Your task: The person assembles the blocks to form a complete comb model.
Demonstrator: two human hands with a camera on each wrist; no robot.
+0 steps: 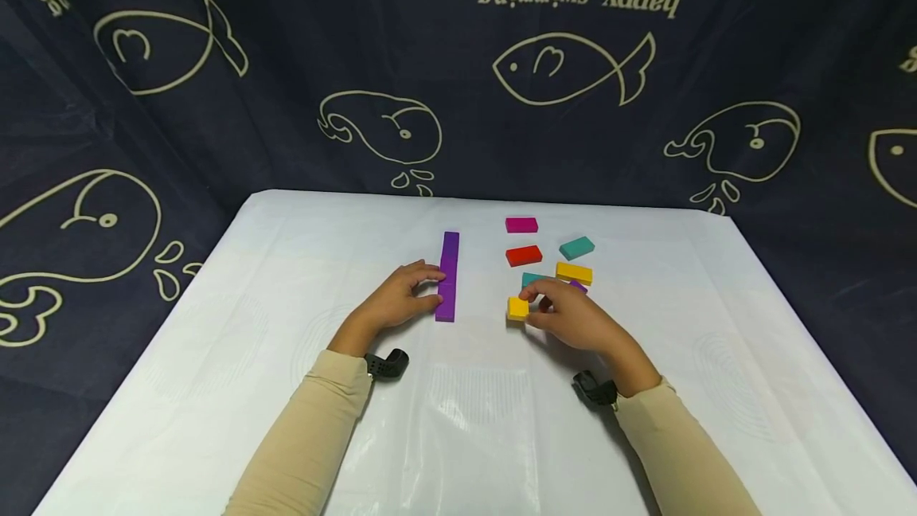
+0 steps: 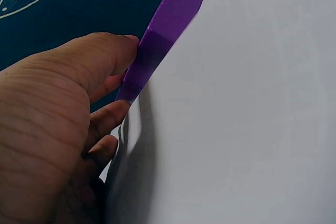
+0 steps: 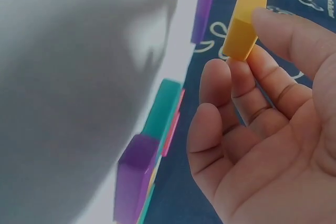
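Note:
In the head view, a long purple row of blocks (image 1: 447, 277) lies on the white table, with a seam across it. My left hand (image 1: 397, 297) is at its left side, thumb and fingertips touching the edge; the left wrist view shows the thumb against the purple block (image 2: 176, 11). My right hand (image 1: 576, 315) pinches a yellow block (image 3: 244, 22) between thumb and fingers, to the right of the row. Just beyond that hand, a teal block (image 1: 532, 280) and a purple block (image 1: 578, 287) are partly hidden by it.
Behind the right hand lie a magenta block (image 1: 521, 224), a red block (image 1: 524, 256), another teal block (image 1: 576, 248) and another yellow block (image 1: 574, 273). A dark cloth (image 1: 458, 158) with fish and whale drawings hangs behind the white table (image 1: 286, 245).

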